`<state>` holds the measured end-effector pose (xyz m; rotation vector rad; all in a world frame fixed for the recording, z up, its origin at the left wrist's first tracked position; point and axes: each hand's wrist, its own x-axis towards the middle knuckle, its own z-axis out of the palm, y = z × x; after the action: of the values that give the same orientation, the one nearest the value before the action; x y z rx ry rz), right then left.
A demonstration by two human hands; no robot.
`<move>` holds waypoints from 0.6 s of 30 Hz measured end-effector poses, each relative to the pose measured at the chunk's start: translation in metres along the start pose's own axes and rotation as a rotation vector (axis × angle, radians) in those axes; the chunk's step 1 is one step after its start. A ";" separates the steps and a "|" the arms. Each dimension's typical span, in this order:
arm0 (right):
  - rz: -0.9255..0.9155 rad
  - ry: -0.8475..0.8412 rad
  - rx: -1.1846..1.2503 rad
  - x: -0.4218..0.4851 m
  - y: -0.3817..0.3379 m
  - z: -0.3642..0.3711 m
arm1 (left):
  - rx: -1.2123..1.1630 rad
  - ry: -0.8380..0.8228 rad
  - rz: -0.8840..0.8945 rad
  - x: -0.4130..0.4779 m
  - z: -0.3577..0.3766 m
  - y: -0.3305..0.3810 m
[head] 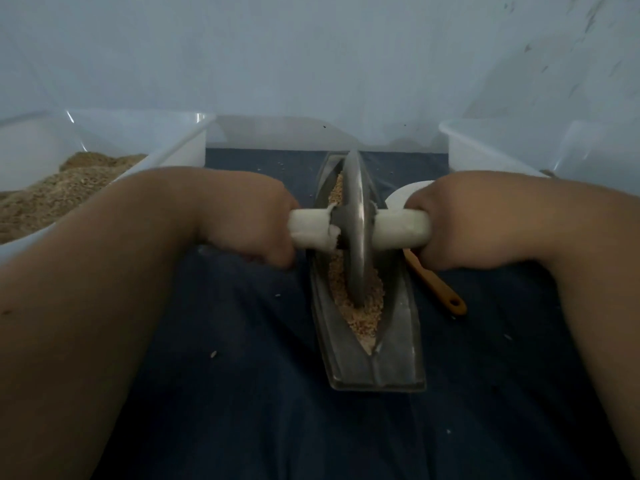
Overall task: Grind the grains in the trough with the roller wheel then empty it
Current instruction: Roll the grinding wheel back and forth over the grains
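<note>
A grey metal boat-shaped trough [403, 327] lies lengthwise on a dark blue cloth, holding pale crushed grains [369, 306]. A metal roller wheel [356, 230] stands upright in the trough's groove, its lower edge in the grains. White-wrapped handles stick out from both sides of the wheel. My left hand [249, 220] grips the left handle [310, 230]. My right hand [450, 223] grips the right handle [401, 228]. Both forearms reach in from the bottom corners.
A white plastic bin [173, 150] with brown ground grain [52, 192] stands at the left. Another white bin [485, 150] stands at the right. A small yellow-handled brush [440, 289] and a white round object [403, 194] lie right of the trough. A pale wall is behind.
</note>
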<state>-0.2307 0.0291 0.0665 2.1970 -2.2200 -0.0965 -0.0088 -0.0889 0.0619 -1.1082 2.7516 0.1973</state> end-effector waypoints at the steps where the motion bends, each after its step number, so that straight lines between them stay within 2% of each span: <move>1: -0.008 -0.014 0.003 -0.005 -0.002 -0.003 | -0.047 -0.057 0.005 -0.004 -0.001 0.001; 3: -0.012 0.005 -0.016 -0.009 -0.005 -0.003 | -0.090 -0.081 0.019 -0.007 0.000 0.001; 6: 0.003 0.062 -0.056 -0.003 -0.006 0.002 | -0.078 0.003 0.020 -0.002 0.003 0.000; 12: 0.066 0.430 -0.194 0.025 0.004 0.028 | -0.062 0.178 -0.021 0.010 0.008 -0.004; 15: 0.105 0.521 -0.182 0.038 0.008 0.037 | 0.052 0.353 -0.071 0.018 0.014 -0.007; 18: 0.148 0.535 -0.154 0.044 0.010 0.040 | 0.239 0.586 -0.125 0.027 0.020 -0.001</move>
<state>-0.2434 -0.0139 0.0257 1.7135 -1.9808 0.2793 -0.0256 -0.1041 0.0368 -1.4430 3.0504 -0.5445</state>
